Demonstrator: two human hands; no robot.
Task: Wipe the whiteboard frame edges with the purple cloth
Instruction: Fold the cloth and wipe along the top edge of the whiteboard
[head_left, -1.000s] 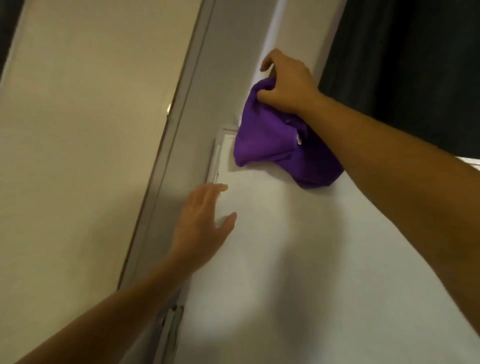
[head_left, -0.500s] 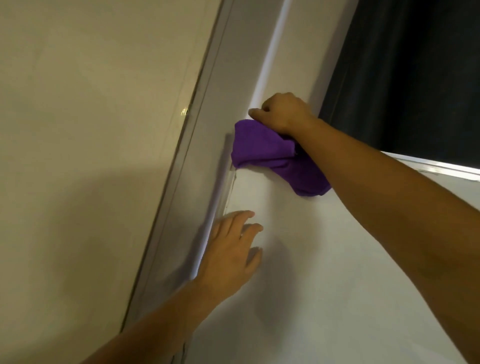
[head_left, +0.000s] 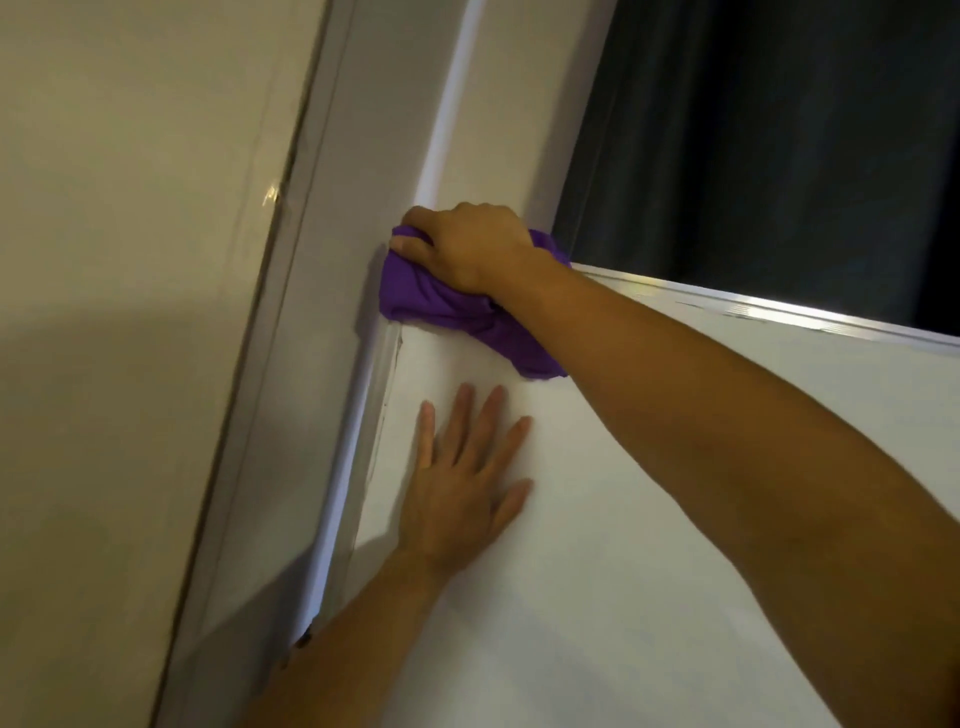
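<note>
- The right hand holds the purple cloth at the top left corner of the whiteboard; its fingers are curled and pressed together, pinching a bunch of the cloth against the corner.
- The cloth is crumpled, not flat. Its long axis runs from the fingers down and to the right, along the underside of the right wrist, and its lower end lies on the white surface just above the left fingertips.
- The left hand lies flat on the board surface below the cloth, fingers spread and pointing up toward the cloth, holding nothing. It does not touch the cloth.
- The left frame edge runs just to the left of the left fingers, from the cloth downward; the left forearm hides its lower part.
- The top frame edge goes to the right from the right wrist, shiny and bare; the right forearm crosses over its beginning.
- Left of both hands stands a pale wall with a grey vertical strip.
- Behind the top edge hangs a dark curtain.
</note>
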